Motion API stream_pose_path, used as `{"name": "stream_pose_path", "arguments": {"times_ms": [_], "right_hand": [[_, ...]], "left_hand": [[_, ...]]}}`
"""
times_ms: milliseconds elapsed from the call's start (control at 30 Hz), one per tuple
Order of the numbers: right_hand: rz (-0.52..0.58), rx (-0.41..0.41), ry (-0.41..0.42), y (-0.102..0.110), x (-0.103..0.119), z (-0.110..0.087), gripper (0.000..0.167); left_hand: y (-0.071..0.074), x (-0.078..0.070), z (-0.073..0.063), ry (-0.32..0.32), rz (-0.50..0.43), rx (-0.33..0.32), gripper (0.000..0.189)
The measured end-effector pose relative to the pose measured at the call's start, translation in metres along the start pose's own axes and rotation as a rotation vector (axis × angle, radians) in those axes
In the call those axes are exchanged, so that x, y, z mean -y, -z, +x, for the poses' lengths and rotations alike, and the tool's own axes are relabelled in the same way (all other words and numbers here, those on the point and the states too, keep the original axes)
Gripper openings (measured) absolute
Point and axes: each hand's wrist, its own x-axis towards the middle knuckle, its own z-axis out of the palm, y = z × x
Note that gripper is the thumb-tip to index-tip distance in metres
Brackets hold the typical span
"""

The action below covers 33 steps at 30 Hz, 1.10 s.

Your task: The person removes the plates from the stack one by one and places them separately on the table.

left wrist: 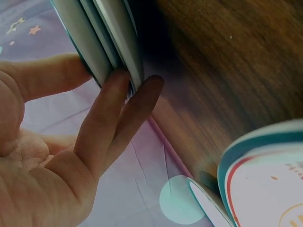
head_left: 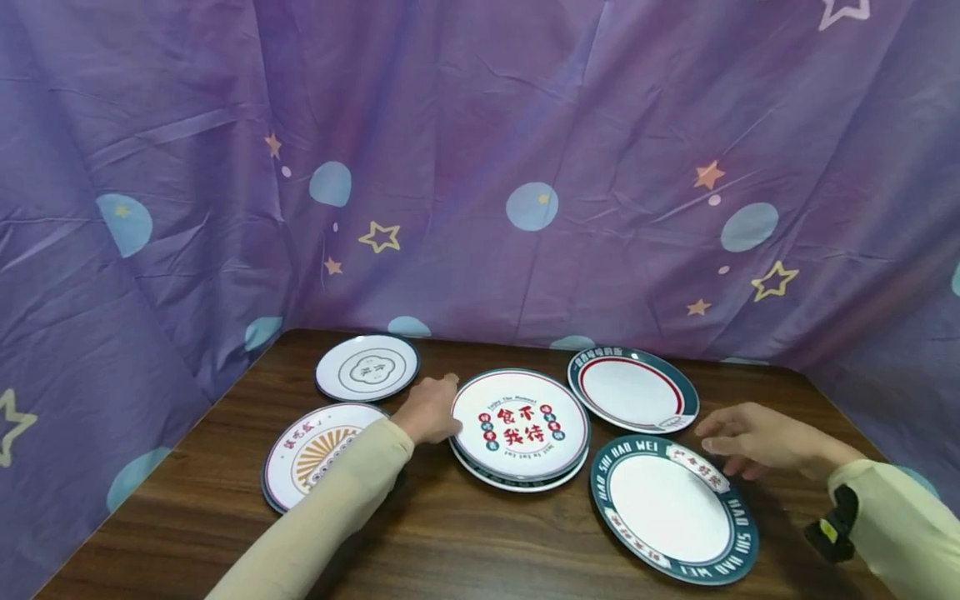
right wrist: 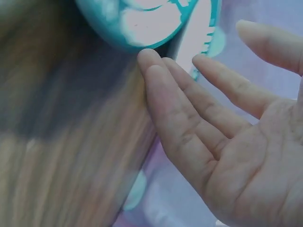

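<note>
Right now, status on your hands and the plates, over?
Left hand grips middle plate stack. Right hand empty, at edge of HAO SHI HAO WEI plate; contact unclear. Possible snag: red-ringed plate close behind.

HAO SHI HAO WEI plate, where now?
Head view, right of centre: HAO SHI HAO WEI plate lies nearer the camera than the red-ringed plate, right of the central plate stack.

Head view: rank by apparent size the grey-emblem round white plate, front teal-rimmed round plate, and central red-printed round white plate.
1. Front teal-rimmed round plate
2. Central red-printed round white plate
3. Grey-emblem round white plate
Nearness makes true sizes unsure.
</note>
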Motion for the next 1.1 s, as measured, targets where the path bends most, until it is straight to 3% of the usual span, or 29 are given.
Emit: {"name": "stream_pose_path", "arguments": {"times_ms": [67,233,400,567,800,933,1100], "right_hand": [[0.016,-0.014,0.021,-0.002,0.009,0.003,0.046],[0.063,-0.051,0.082,-0.02,0.04,0.018,0.044],[0.182,-0.056,0.167,-0.042,0.069,0.034,0.048],[0.281,-0.069,0.182,-0.059,0.089,0.049,0.062],[0.313,-0.054,0.234,-0.078,0.104,0.06,0.063],[0.271,-0.08,0.216,-0.083,0.103,0.06,0.059],[0.237,-0.128,0.194,-0.085,0.103,0.06,0.056]], "left_hand": [[0.0,-0.001,0.001,0.026,-0.005,-0.003,0.041],[0.0,-0.001,0.0,0.019,0.016,0.013,0.017],[0.001,-0.001,0.001,0.023,0.022,0.021,0.017],[0.003,0.001,0.002,0.012,0.033,0.029,0.018],[0.005,0.005,0.005,0.04,0.039,0.057,0.019],[0.005,0.004,0.005,0.026,0.035,0.081,0.02],[0.005,0.002,0.004,0.008,0.009,0.061,0.017]]}}
